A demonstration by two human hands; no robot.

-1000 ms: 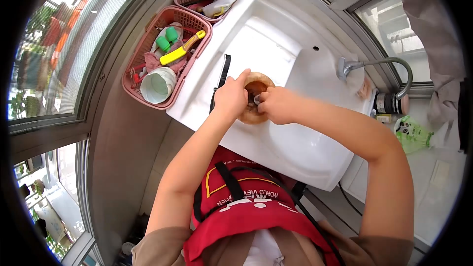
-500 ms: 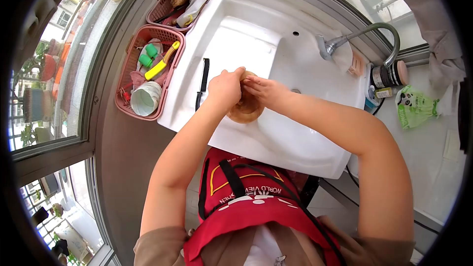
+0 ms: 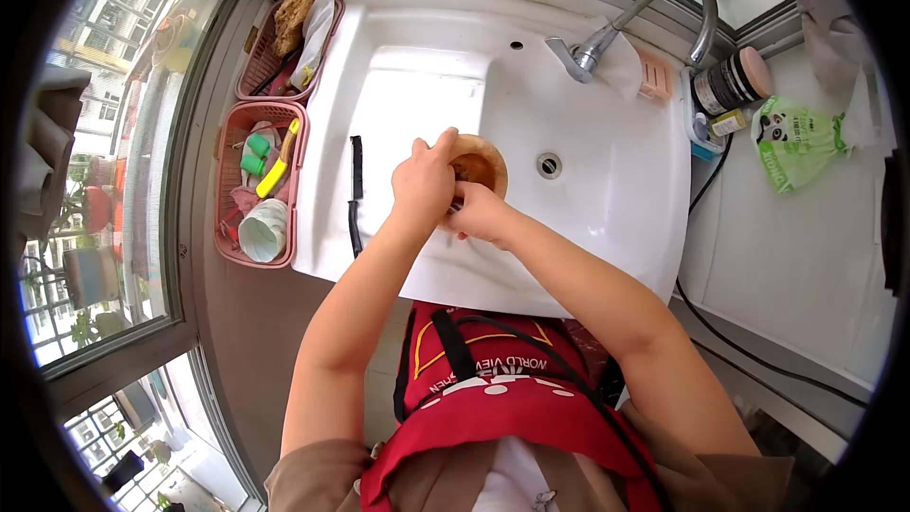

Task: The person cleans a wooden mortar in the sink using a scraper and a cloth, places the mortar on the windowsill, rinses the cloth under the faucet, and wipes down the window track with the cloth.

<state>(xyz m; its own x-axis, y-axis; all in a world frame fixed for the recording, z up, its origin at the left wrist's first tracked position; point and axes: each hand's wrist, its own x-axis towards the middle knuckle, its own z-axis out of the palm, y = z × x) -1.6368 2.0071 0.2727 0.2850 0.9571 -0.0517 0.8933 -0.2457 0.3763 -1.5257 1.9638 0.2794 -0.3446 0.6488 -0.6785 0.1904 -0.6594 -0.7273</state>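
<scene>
A round tan bowl [image 3: 489, 159], which looks wooden with a darker orange-brown hollow, is held over the white sink. My left hand [image 3: 424, 182] grips its left side, with fingers closed along the rim. At the near edge of the bowl is my right hand [image 3: 485, 215], its fingers curled over the rim and partly into the hollow. Those fingertips are partly hidden, and I cannot tell if they hold anything small. A black-handled knife [image 3: 355, 194] lies on the sink's left ledge, left of my hands.
The white sink [image 3: 607, 228] has a drain [image 3: 549, 166] and a grey faucet [image 3: 602, 43]. Pink baskets [image 3: 296, 185] with a yellow-handled tool and a cup stand on the left. A black jar [image 3: 725, 85] and green plastic bag [image 3: 796, 137] sit to the right.
The bowl has turned, so its hollow shows more. My right hand has moved from its far side to its near edge. The whole view has shifted, bringing the drain into sight.
</scene>
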